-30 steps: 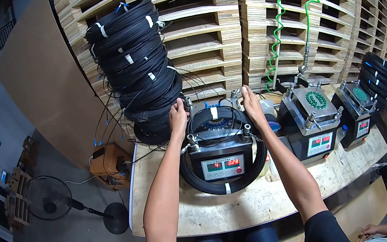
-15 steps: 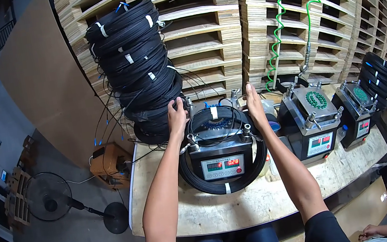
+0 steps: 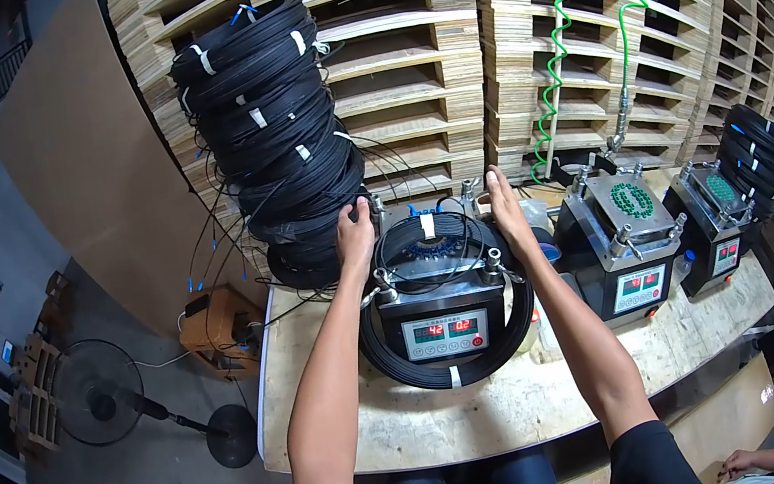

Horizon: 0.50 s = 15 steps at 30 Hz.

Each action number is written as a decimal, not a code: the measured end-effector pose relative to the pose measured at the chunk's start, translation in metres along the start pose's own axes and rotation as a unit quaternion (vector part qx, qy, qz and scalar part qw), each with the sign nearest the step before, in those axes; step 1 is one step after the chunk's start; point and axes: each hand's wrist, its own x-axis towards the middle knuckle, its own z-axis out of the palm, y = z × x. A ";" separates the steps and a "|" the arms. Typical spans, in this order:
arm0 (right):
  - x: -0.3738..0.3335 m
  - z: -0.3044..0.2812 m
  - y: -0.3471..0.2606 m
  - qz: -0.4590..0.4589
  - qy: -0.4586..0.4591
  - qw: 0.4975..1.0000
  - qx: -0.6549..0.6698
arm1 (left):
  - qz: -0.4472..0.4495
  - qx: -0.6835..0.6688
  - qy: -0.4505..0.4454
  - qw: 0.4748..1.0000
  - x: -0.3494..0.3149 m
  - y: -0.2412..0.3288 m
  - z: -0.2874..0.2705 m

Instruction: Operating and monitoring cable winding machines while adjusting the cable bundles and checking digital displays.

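Note:
A box-shaped machine (image 3: pixel 389 318) with a lit display panel (image 3: pixel 446 335) stands before me on the table. A black cable coil (image 3: pixel 458 373), bound with white tape, hangs round its front and loops over its top. Blue-tipped ends (image 3: pixel 430 247) sit in a row on the machine's top. My left hand (image 3: pixel 355 239) rests by the coil's left side, thumb and fingers apart. On the opposite side, my right hand (image 3: pixel 509 214) lies along the coil with its fingers stretched upward. Neither hand visibly grips anything; the inner sides of both palms are hidden.
A tall stack of black cable coils (image 3: pixel 273 128) rises at the left back. Two similar machines (image 3: pixel 624 235) (image 3: pixel 714 226) stand to the right on the wooden table (image 3: pixel 418 435). Wooden pallets (image 3: pixel 398 58) and green spiral hoses (image 3: pixel 558 32) are behind. A co-worker's hand (image 3: pixel 741 462) shows lower right.
Both hands stay nearly in place beside the coil; the right fingers shift slightly. The readouts on the front machine and the one beside it show different digits.

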 end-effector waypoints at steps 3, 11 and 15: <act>0.001 -0.007 0.002 0.065 0.017 0.997 0.040 | -0.021 -0.057 -0.035 0.998 -0.019 0.025 0.003; 0.015 -0.014 0.034 -0.039 0.046 0.990 -0.129 | -0.014 -0.049 -0.076 0.996 -0.023 0.032 0.004; 0.016 -0.007 0.032 -0.059 0.025 0.990 -0.127 | 0.002 0.001 -0.040 0.999 0.006 -0.003 0.010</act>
